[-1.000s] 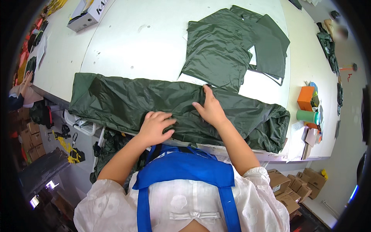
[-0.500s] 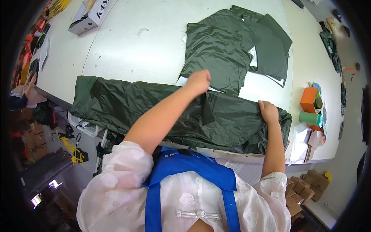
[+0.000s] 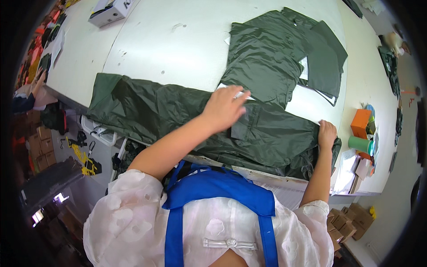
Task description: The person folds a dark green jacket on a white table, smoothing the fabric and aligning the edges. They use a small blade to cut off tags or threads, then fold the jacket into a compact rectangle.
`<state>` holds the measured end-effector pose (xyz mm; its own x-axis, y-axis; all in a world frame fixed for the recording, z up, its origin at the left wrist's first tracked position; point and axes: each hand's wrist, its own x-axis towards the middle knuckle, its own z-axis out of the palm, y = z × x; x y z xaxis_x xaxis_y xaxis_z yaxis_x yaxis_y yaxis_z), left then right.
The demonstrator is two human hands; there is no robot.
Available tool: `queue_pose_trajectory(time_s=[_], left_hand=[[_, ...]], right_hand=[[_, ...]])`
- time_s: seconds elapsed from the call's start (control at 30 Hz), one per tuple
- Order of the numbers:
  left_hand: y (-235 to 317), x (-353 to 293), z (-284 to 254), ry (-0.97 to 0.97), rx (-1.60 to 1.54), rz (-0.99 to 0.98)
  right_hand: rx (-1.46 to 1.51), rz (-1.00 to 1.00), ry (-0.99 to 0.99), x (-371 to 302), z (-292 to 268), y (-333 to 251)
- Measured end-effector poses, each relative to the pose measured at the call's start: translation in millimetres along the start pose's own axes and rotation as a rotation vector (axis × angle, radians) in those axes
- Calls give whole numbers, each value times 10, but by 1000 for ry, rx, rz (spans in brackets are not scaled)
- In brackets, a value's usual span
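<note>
A long dark green garment (image 3: pixel 151 107) of thin, shiny fabric lies crosswise along the near edge of the table, folded and wrinkled. My left hand (image 3: pixel 223 108) is over its middle, fingers spread and holding nothing, beside a small flap (image 3: pixel 240 128) on the fabric. Whether the palm touches the cloth is hard to make out. At the garment's right end, my right hand (image 3: pixel 327 133) has its fingers curled on the upper edge, gripping it. Just beyond the left hand, more folded dark green garments (image 3: pixel 267 58) lie overlapping, with white sheets partly showing beneath them.
A white box (image 3: pixel 109 14) stands at the far left of the pale table (image 3: pixel 147 49). On the right are an orange box (image 3: pixel 361 122), a green cylinder (image 3: pixel 361 144) and papers. Cardboard boxes (image 3: pixel 351 220) sit below right. At the far left, another person's hand (image 3: pixel 41 80) shows.
My left hand has gone from closed to spread, turning palm-down over the garment's middle. The right hand's fingers have curled closer at the garment's right edge. The whole view has shifted slightly.
</note>
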<state>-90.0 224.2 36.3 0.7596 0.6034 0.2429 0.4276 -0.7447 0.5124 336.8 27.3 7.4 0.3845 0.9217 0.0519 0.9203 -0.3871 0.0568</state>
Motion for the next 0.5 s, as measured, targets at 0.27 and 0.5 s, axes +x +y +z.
queue_pose_trajectory(time_s=[0.27, 0.5], left_hand=[[203, -1348, -9, -512, 66, -27], [115, -1413, 164, -399, 138, 86]], right_hand=[[293, 131, -164, -146, -438, 313], [229, 7, -389, -279, -651, 735]])
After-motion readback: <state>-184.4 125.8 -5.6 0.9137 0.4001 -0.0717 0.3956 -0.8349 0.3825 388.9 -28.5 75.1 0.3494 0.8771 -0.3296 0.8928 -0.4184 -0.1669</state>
